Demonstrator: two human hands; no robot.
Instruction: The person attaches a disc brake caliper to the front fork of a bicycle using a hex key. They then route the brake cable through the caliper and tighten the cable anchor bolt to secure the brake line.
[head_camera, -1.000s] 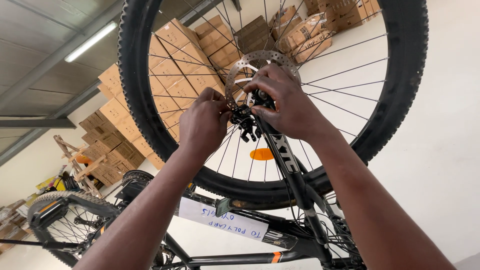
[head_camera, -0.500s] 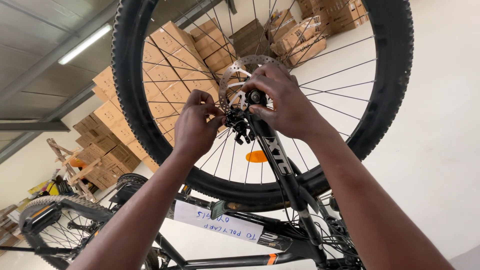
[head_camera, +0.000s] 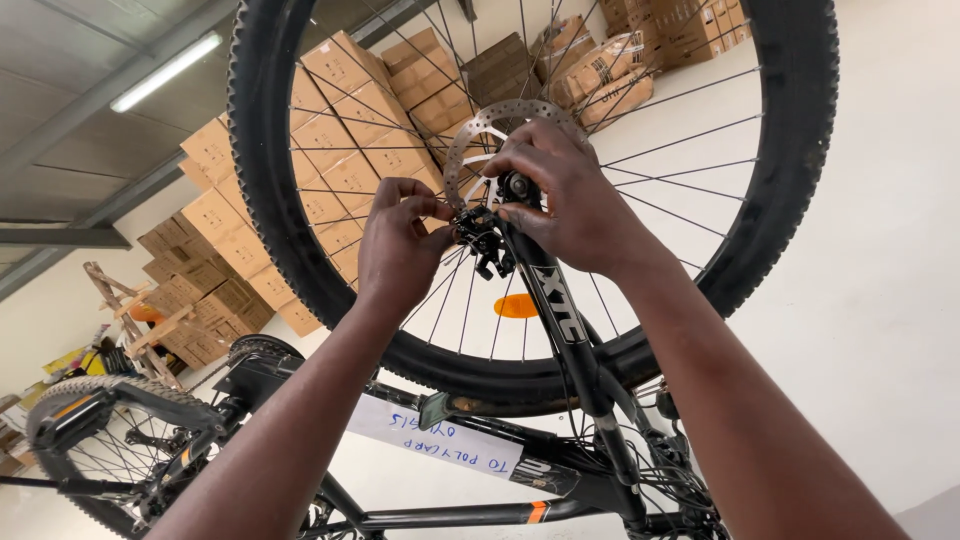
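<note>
A bicycle hangs upside down with its front wheel uppermost. My right hand is closed around the fork end and axle at the hub, partly covering the perforated brake disc. My left hand pinches a small part at the black brake caliper, just left of the fork leg. What sits between the left fingertips is too small to make out. An orange reflector sits among the spokes below the hub.
The black frame tube carries a white paper label. The rear wheel and a pedal sit low on the left. Stacked cardboard boxes fill the background, beside a wooden ladder and a white wall.
My left hand has drawn slightly left, away from the right hand, and its fingertips now pinch at the caliper. The right hand stays on the hub.
</note>
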